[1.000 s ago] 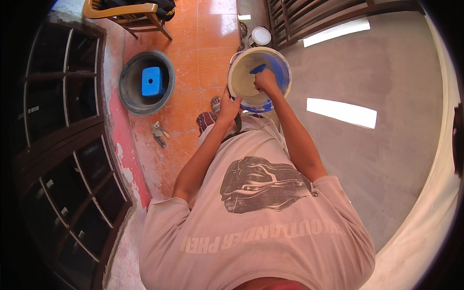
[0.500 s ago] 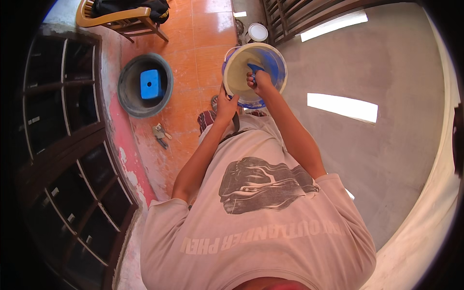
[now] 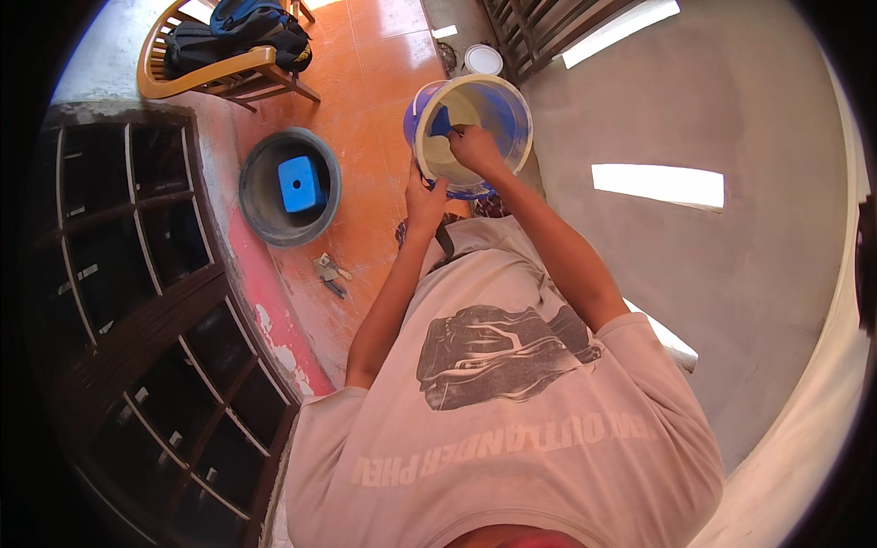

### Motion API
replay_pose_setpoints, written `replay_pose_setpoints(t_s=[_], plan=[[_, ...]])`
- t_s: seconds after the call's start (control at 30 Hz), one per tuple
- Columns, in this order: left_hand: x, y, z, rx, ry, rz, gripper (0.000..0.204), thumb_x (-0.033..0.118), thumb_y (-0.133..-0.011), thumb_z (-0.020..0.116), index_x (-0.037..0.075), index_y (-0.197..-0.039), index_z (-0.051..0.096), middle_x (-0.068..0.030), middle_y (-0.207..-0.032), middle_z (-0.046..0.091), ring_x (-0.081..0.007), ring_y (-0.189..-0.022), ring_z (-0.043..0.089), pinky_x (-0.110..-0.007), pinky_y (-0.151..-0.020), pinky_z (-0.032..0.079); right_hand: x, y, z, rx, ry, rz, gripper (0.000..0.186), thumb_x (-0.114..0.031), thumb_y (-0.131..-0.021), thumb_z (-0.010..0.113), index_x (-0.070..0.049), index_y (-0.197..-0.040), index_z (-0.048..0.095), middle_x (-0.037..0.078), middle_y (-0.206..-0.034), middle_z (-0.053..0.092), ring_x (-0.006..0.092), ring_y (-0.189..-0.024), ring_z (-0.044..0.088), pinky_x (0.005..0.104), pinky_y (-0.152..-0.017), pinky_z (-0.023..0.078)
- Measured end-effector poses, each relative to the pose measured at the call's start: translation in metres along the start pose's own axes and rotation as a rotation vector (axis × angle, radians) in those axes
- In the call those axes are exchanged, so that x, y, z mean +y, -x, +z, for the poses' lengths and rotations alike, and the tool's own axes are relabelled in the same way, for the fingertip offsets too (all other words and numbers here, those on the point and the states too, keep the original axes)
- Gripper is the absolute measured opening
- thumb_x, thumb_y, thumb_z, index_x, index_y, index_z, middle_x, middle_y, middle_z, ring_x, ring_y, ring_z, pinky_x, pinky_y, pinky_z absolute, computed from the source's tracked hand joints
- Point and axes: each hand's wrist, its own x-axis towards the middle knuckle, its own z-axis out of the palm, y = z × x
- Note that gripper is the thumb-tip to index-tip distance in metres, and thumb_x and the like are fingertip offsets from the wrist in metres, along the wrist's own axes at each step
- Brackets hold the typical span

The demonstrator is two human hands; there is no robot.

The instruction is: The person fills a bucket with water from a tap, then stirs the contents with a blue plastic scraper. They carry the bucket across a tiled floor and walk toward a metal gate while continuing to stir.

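Observation:
A blue bucket is tilted toward me, its rim and inside coated with a pale cream-coloured paste. My left hand grips the bucket's near left rim, fingers closed around it. Inside the bucket's mouth, my right hand is closed on a flat blue scraper. The scraper's blade lies against the left part of the inner wall. My right hand hides its grip end.
On the orange tiled floor stands a dark round tub with a blue plastic stool in it. Nearby lie scrapers. A wooden chair holds bags. A white-lidded can stands beyond the bucket. A grey wall is on the right.
My right hand has moved the scraper leftward inside the bucket. The bucket is tipped slightly more, and my left hand keeps its grip. The whole view has shifted a little.

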Motion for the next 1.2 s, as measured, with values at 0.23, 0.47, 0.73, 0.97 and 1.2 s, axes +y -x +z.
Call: replay_pose_setpoints(t_s=[0.23,0.47,0.73,0.97,1.2], plan=[[0.014,-0.019,-0.005,0.023,0.189,-0.163,0.06,-0.005,-0.089,0.055,0.003,-0.146,0.036,-0.014,-0.125,0.057,-0.0201,-0.104,0.064,-0.032,-0.071,0.065,-0.013,-0.003,-0.008,-0.018,0.392,-0.069,0.024,-0.018,-0.084,0.061,-0.002,-0.091,0.077,0.023,-0.086,0.073,0.0369,-0.083,0.073,0.0451,-0.073,0.058],[0.025,-0.065,-0.013,0.113,-0.031,-0.219,0.06,-0.006,-0.088,0.055,0.002,-0.145,0.038,-0.0151,-0.125,0.058,-0.0194,-0.103,0.065,-0.029,-0.066,0.06,-0.039,-0.035,-0.006,0.012,0.503,-0.132,0.018,-0.014,-0.082,0.064,-0.002,-0.088,0.077,0.02,-0.084,0.073,0.0359,-0.077,0.073,0.0443,-0.067,0.057],[0.023,-0.163,-0.036,0.11,-0.035,-0.139,0.061,-0.005,-0.083,0.055,-0.004,-0.143,0.041,-0.0152,-0.12,0.061,-0.0206,-0.104,0.063,-0.031,-0.081,0.056,-0.05,-0.15,0.003,0.176,0.485,-0.195,0.017,-0.01,-0.085,0.058,-0.002,-0.083,0.074,0.018,-0.075,0.071,0.0328,-0.068,0.072,0.0412,-0.06,0.056],[0.07,-0.264,-0.034,0.056,-0.122,-0.328,0.057,-0.004,-0.086,0.055,-0.003,-0.141,0.039,-0.0172,-0.118,0.057,-0.0232,-0.097,0.065,-0.035,-0.076,0.065,-0.086,-0.233,-0.008,-0.054,0.552,-0.154,0.018,-0.013,-0.083,0.062,-0.007,-0.082,0.079,0.015,-0.076,0.073,0.028,-0.074,0.074,0.0388,-0.063,0.057],[0.098,-0.362,-0.02,0.053,0.003,-0.325,0.067,-0.005,-0.086,0.054,0.001,-0.15,0.033,-0.016,-0.126,0.056,-0.0221,-0.104,0.064,-0.031,-0.069,0.063,-0.121,-0.305,-0.057,-0.226,0.367,-0.126,0.021,-0.012,-0.087,0.057,-0.003,-0.087,0.076,0.021,-0.08,0.072,0.0355,-0.078,0.073,0.0482,-0.067,0.056]])
